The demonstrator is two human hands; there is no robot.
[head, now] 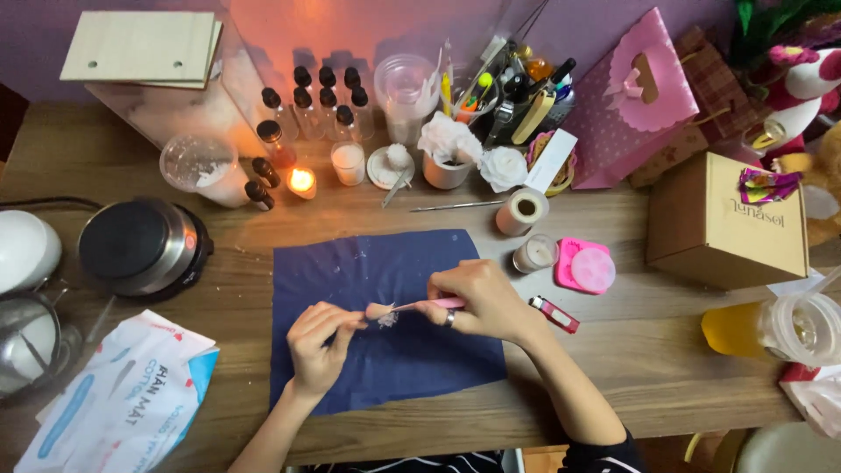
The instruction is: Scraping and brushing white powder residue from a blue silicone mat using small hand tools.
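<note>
My left hand (pixel 320 342) pinches a small pale pink wax piece (pixel 378 311) over a dark blue cloth (pixel 385 271) spread on the wooden table. My right hand (pixel 477 298), with a ring on one finger, grips a pink-handled metal tool (pixel 420 305) whose tip touches the wax piece. A few white crumbs (pixel 386 321) lie on the cloth just under the piece. Both hands sit near the middle of the cloth, close together.
A small hot plate (pixel 140 245) and white packet (pixel 123 394) lie left. A lit candle (pixel 301 181), several small dark-capped bottles (pixel 320 101), cups, wax flowers (pixel 448 140) and a tool holder stand behind. A red lighter (pixel 554 314), pink mould (pixel 585 265), tape roll (pixel 523 211) and cardboard box (pixel 727 223) are right.
</note>
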